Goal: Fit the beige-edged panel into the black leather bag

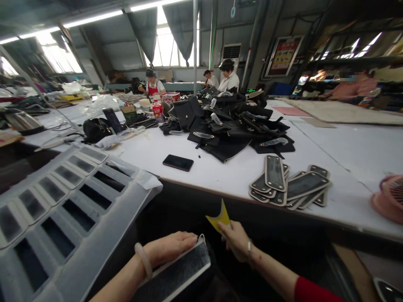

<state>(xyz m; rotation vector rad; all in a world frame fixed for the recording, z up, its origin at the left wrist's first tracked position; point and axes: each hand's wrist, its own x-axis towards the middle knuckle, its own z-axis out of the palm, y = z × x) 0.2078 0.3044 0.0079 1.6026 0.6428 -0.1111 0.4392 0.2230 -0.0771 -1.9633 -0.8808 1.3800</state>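
My left hand (170,248) lies flat on a dark, white-edged rectangular panel (181,272) resting low in front of me, fingers pressing its top edge. My right hand (236,240) pinches a small yellow scraper card (219,219) just to the right of the panel's upper corner, below the table's front edge. A stack of several dark oblong leather pieces with pale trim (288,184) lies on the white table (220,172) ahead and to the right.
A grey rack with rows of framed dark panels (63,197) stands at my left. A black phone (178,162) and a heap of black bag parts (233,123) lie on the table. A pink fan (388,199) sits far right. Other people work at the far tables.
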